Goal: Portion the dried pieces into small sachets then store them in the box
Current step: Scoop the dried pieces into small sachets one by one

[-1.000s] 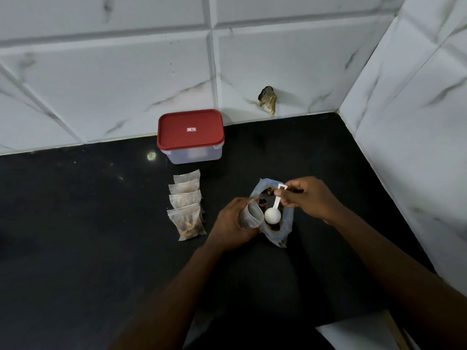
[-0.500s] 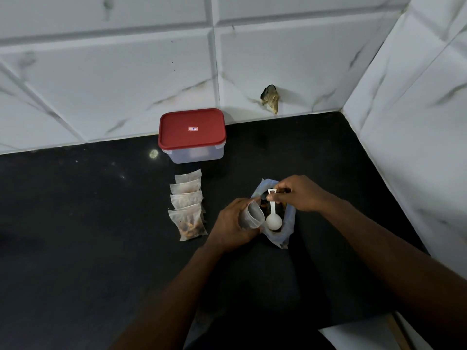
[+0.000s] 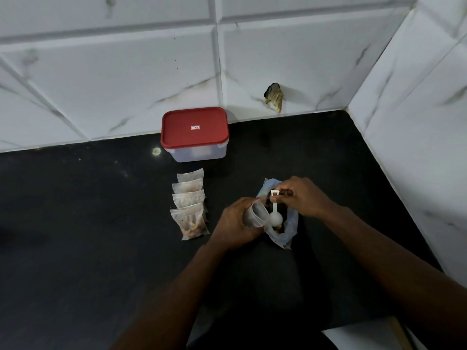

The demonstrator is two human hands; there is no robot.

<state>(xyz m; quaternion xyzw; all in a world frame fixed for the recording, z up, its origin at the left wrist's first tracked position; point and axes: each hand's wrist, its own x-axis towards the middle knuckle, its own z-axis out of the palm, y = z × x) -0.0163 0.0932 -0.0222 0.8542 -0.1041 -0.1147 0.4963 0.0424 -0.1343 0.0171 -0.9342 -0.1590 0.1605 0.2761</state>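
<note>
Scoop (image 3: 275,219) pinched by right hand (image 3: 306,198), sachet (image 3: 255,215) gripped in left hand (image 3: 233,226), both over bag (image 3: 291,227)

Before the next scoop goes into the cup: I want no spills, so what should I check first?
1. Grip: the left hand grips the cup, mouth turned toward the bag: ok.
2. Tool: the right hand pinches the scoop by its handle end: ok.
3. Load: scoop bowl filled with pieces: cannot tell.
4. Source: bag mouth open under the scoop: ok.
5. Storage: box open: not ok, the red lid is on.
6. The four sachets sealed: cannot tell.
</note>
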